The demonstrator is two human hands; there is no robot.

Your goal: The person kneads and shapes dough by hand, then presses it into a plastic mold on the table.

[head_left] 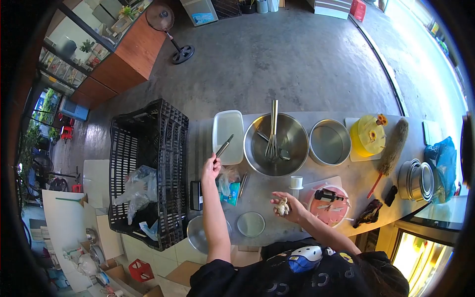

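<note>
My left hand (212, 167) is closed round the lower end of a slim metal tool with a dark pointed tip (225, 145); I cannot tell its exact kind. That tip reaches over the white rectangular plastic tub (228, 119). Palm up, my right hand (293, 210) holds a small pale, lumpy thing (282, 206) in its curled fingers. Just above this hand stands a small white cup (296, 182). To its right is a round pink cake-like piece (328, 210) with a black object and pale strips on top.
A steel bowl (252, 159) with a whisk (273, 133) stands beside a round tin (330, 142). Further right are a yellow cylinder (364, 136), a duster (394, 143) and nested tins (415, 180). A black crate (170, 183) borders the table's left side.
</note>
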